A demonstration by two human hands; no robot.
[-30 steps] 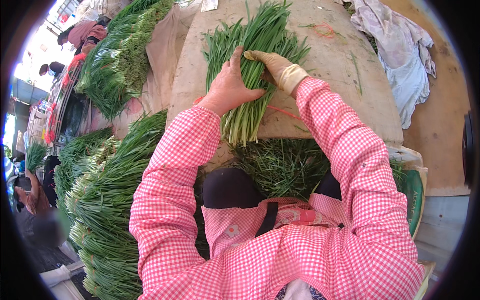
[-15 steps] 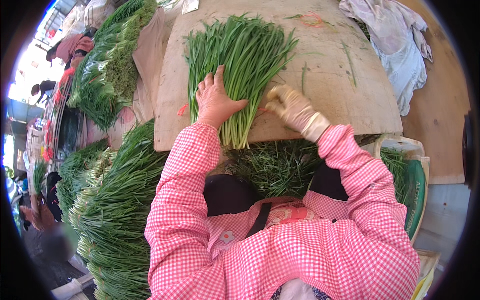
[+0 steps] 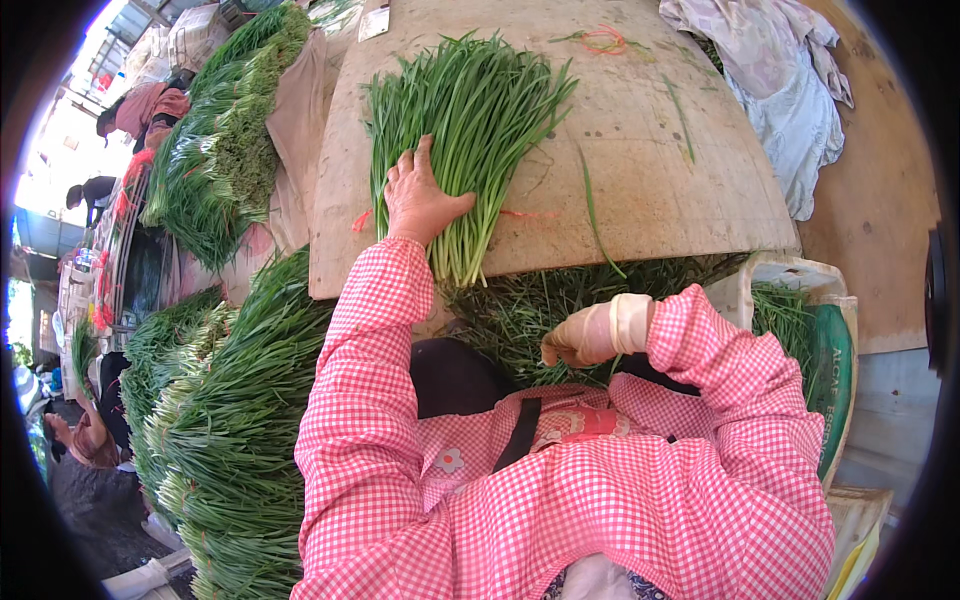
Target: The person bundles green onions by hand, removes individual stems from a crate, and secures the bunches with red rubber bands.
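Note:
A thick bunch of garlic chives (image 3: 470, 120) lies on the wooden board (image 3: 690, 190), leaves away from me and pale stems toward me. My bare left hand (image 3: 415, 203) rests on the stems, thumb and fingers spread. A red tie (image 3: 530, 214) passes beneath the bunch, its ends showing on both sides. My right hand (image 3: 585, 335), in a tan glove, hangs off the board's near edge above loose green leaves (image 3: 510, 320). Its fingers point down and are mostly hidden. One long loose blade (image 3: 590, 210) lies across the board's near edge.
Large stacks of chives (image 3: 230, 430) stand at my left, with more greens (image 3: 235, 130) farther off. A white crate (image 3: 795, 270) is at my right. Cloths (image 3: 780, 100) drape over the board's far right. Several people are at the far left.
My right hand has moved from beside the bunch down and toward me, past the board's edge. A loose blade now lies across that edge. My left hand stays on the bunch.

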